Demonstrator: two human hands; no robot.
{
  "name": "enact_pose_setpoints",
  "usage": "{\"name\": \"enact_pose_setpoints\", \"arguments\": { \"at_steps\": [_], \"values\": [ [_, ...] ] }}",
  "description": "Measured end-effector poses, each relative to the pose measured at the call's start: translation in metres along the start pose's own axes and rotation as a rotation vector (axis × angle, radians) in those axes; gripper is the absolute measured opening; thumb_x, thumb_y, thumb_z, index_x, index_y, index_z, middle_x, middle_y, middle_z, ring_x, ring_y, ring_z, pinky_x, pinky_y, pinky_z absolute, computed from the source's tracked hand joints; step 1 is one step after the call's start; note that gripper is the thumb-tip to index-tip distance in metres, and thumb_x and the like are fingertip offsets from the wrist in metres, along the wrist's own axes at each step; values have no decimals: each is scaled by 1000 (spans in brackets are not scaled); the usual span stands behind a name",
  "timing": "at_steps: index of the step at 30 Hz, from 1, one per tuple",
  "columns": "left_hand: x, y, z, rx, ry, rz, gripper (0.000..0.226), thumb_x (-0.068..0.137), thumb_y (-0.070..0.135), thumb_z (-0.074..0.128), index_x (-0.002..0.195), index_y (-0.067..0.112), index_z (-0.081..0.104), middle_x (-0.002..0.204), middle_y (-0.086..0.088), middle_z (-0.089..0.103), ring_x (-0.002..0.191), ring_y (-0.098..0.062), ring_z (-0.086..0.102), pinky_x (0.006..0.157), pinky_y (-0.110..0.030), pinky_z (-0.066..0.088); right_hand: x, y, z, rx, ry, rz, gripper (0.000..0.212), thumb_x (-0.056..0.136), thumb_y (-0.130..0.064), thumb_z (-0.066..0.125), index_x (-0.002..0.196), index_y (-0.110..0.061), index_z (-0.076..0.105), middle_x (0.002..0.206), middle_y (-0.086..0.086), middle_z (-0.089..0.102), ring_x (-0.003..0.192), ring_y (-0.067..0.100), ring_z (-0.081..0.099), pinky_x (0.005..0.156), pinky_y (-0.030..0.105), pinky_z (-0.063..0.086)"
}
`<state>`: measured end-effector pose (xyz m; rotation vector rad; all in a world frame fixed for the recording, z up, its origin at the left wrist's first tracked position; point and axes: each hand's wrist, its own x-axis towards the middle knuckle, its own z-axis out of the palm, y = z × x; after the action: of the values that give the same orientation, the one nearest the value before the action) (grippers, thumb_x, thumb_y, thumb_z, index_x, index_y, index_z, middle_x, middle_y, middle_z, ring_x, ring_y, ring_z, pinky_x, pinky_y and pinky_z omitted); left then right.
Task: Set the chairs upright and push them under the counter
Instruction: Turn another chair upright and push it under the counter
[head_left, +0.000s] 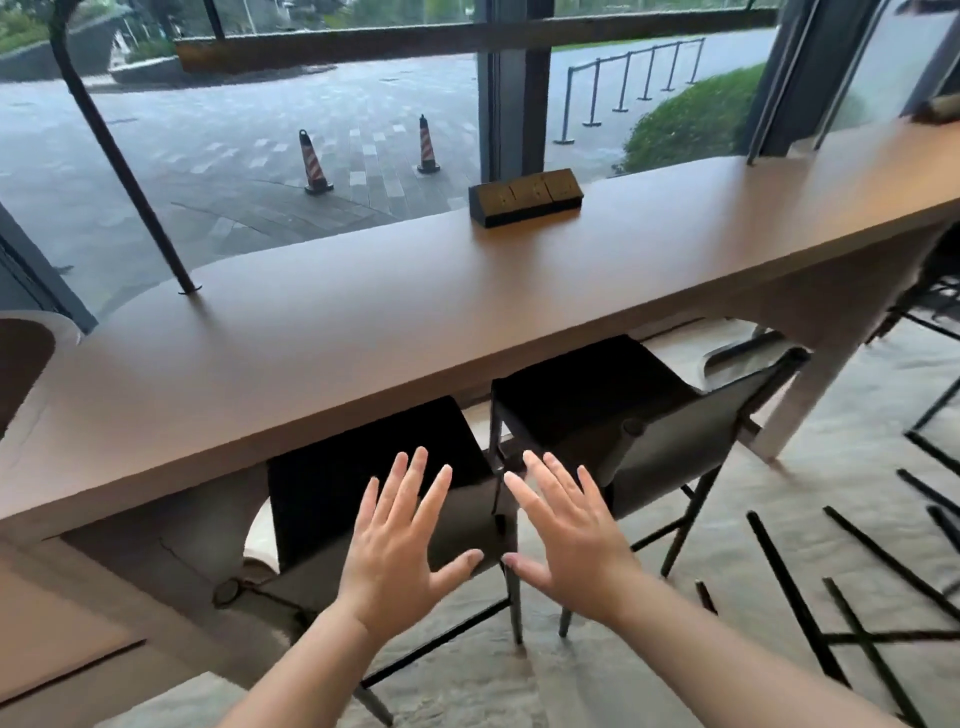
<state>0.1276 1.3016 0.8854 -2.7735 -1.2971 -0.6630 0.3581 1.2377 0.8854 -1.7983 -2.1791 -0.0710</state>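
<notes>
Two black bar chairs stand upright side by side, seats tucked under the long wooden counter: the left chair directly ahead of me, the right chair just beside it. My left hand and right hand hover over their backrests, palms down, fingers spread, gripping nothing. One power socket block sits on the counter. Outside the window stand two striped traffic cones.
</notes>
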Motion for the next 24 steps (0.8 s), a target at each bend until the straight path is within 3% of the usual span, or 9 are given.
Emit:
{"name": "enact_pose_setpoints", "arguments": {
  "at_steps": [3, 5, 9, 11, 13, 15, 18, 20, 24],
  "values": [
    [-1, 44, 11, -112, 3, 58, 90, 86, 78, 40, 155, 24, 19, 163, -7, 15, 151, -25, 11, 120, -47, 12, -64, 12, -19, 64, 56, 134, 81, 84, -64, 48, 150, -27, 18, 161, 4, 14, 149, 21, 3, 116, 48, 7],
    [-3, 79, 13, -162, -12, 110, 89, 85, 77, 40, 153, 23, 24, 161, -7, 21, 150, -26, 17, 118, -50, 22, -104, 20, -35, 134, 89, 240, 80, 85, -64, 49, 149, -29, 18, 161, 3, 11, 149, 18, 0, 117, 45, 4],
    [-9, 151, 5, -463, -33, 145, 86, 77, 65, 60, 147, 20, 38, 153, -4, 38, 139, -24, 39, 106, -55, 41, -173, 38, -74, 298, 216, 415, 80, 84, -60, 58, 148, -23, 27, 156, -3, 21, 145, 8, 9, 118, 33, 11],
    [-14, 189, 0, -578, -42, 158, 87, 75, 65, 66, 148, 30, 34, 152, 4, 38, 140, -11, 35, 110, -44, 37, -211, 49, -97, 365, 303, 484, 80, 83, -54, 66, 145, -16, 34, 152, 0, 29, 140, 3, 14, 116, 25, 15],
    [-18, 242, -9, -654, -48, 230, 86, 74, 62, 68, 148, 47, 26, 153, 14, 34, 140, 4, 28, 112, -24, 27, -263, 57, -125, 382, 379, 538, 78, 83, -49, 70, 143, -12, 37, 150, 3, 34, 140, 6, 22, 115, 24, 19],
    [-22, 299, -19, -729, -86, 292, 86, 75, 59, 69, 146, 54, 20, 153, 22, 30, 140, 7, 25, 111, -13, 22, -317, 64, -155, 394, 444, 571, 77, 84, -49, 69, 144, -17, 34, 149, -8, 33, 140, 3, 24, 111, 14, 19],
    [-35, 383, -32, -849, -139, 387, 84, 79, 58, 68, 149, 38, 28, 153, 13, 36, 140, -6, 35, 112, -30, 33, -401, 68, -199, 440, 544, 615, 73, 86, -55, 64, 145, -33, 28, 145, -31, 24, 137, -8, 21, 102, 3, 19],
    [-49, 436, -39, -940, -154, 443, 82, 82, 62, 64, 149, 28, 32, 151, 11, 40, 137, -12, 42, 110, -38, 36, -459, 69, -226, 446, 596, 643, 72, 86, -57, 61, 145, -33, 28, 146, -28, 28, 138, -7, 23, 106, 8, 20],
    [-81, 526, -47, -1047, -195, 508, 78, 83, 65, 61, 148, 31, 35, 148, 17, 44, 135, -12, 46, 109, -37, 38, -566, 66, -273, 442, 673, 719, 67, 88, -49, 62, 145, -31, 31, 146, -23, 32, 138, -6, 25, 106, 7, 21]
  ]
}}
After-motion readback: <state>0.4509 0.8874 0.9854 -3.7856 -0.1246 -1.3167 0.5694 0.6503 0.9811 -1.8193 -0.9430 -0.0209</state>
